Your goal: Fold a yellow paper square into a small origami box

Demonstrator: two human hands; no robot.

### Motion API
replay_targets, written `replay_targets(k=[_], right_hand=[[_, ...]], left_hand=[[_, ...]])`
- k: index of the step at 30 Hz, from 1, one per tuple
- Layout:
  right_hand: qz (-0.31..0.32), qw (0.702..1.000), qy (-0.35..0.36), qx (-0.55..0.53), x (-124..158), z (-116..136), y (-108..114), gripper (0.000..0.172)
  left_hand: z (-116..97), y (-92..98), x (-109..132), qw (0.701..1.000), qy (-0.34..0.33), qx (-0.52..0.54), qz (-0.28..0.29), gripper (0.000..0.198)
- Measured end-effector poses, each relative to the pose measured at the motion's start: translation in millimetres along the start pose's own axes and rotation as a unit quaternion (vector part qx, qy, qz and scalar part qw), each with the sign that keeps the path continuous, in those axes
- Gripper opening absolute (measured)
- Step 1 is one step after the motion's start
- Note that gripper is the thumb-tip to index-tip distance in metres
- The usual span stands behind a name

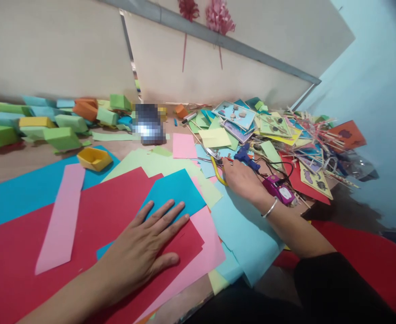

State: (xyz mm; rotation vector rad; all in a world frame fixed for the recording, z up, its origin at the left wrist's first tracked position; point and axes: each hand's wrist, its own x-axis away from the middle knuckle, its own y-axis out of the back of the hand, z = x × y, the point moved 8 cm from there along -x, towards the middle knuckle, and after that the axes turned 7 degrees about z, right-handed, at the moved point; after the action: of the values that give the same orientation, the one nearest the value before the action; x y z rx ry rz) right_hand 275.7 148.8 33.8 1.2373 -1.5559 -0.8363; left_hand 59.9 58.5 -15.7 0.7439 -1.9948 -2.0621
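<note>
My left hand (pixel 147 240) lies flat with fingers spread, pressing on a blue paper sheet (pixel 180 191) with angled corners and on the large red sheet (pixel 110 198) beneath it. My right hand (pixel 243 180) reaches over the pile with its fingers curled down around a pair of scissors with a yellow handle (pixel 217 171); the fingers partly hide the grip. Just beyond that hand is a blue glue gun (pixel 246 155). A pink paper strip (pixel 63 216) rests across the red sheet, and a small folded yellow paper box (pixel 95 159) stands on blue paper.
Several folded paper boxes (pixel 63 138) line the back left. A blurred dark device (pixel 149 123) stands at the back middle. Cards (pixel 236 114), sticks and a purple box with a cord (pixel 278 190) crowd the right. Light blue paper (pixel 248 229) hangs over the front edge beside a red chair (pixel 359 256).
</note>
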Motion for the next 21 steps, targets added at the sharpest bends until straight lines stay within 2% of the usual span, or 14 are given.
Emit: replay_targets(k=[4, 6, 13, 16, 21], right_hand=[[0.003, 1.0, 0.002, -0.007, -15.3, -8.3, -9.4, 0.035], [0.005, 1.0, 0.007, -0.011, -23.1, -14.1, -7.1, 0.031], [-0.043, 0.999, 0.001, 0.004, -66.8, -40.0, 32.0, 0.03], [-0.059, 0.998, 0.018, 0.011, -74.9, -34.6, 34.1, 0.031], [-0.073, 0.994, 0.076, 0.019, -53.6, -4.3, 16.5, 0.03]], left_hand=[[1.3, -5.7, 1.7, 1.0, 0.007, -0.004, 0.014, 0.08], [2.1, -7.0, 2.1, 1.0, 0.012, 0.003, 0.016, 0.078], [2.2, -4.0, 1.0, 1.0, 0.017, 0.015, 0.016, 0.073], [2.6, -5.0, 0.9, 0.999, 0.021, 0.02, 0.021, 0.072], [4.1, -8.0, 2.2, 0.998, 0.024, 0.049, 0.036, 0.073]])
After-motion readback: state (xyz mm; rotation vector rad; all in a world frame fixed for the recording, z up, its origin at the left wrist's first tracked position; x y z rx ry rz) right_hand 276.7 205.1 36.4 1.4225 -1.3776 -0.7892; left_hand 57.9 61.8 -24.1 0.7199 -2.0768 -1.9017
